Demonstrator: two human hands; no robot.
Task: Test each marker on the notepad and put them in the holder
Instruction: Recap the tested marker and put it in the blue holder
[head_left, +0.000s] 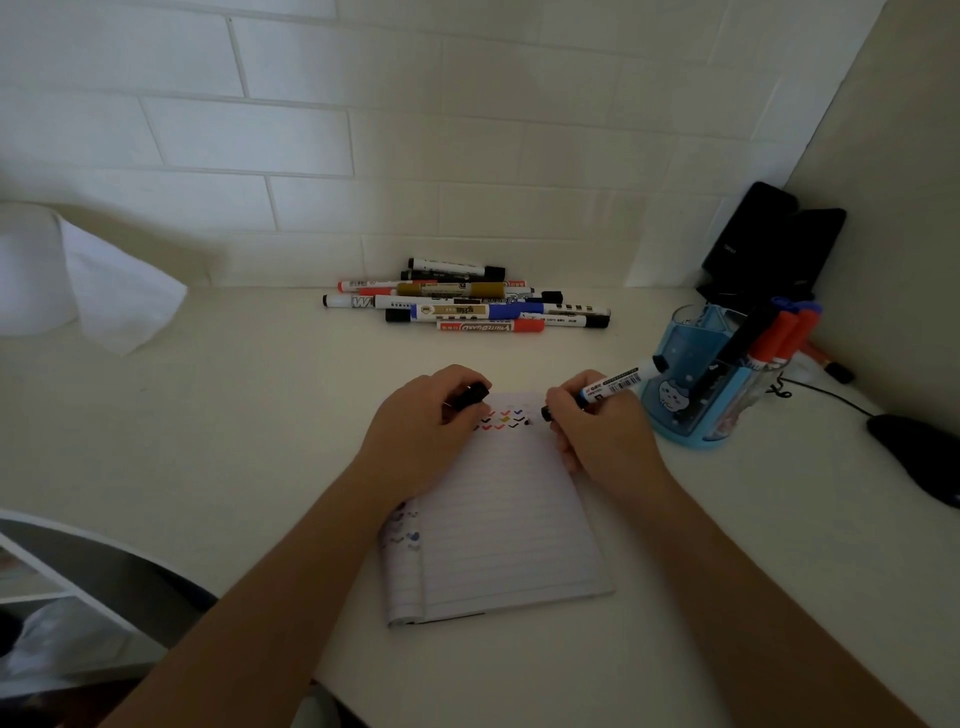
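The left hand (421, 431) rests on the upper left part of the notepad (509, 530) and pinches a black cap (472, 393) in curled fingers. The right hand (605, 431) grasps an uncapped marker (618, 382). Its tip is down at the pad's top right edge, just beside rows of coloured tick marks (504, 418); contact with the paper cannot be told. The marker's rear end points toward the blue holder (675, 358), which stands just right of the pad and contains several markers (779, 338). A pile of capped markers (467, 306) lies by the tiled wall, well apart from the pad, on the white table (234, 415). A black mouse (914, 457) lies at far right.
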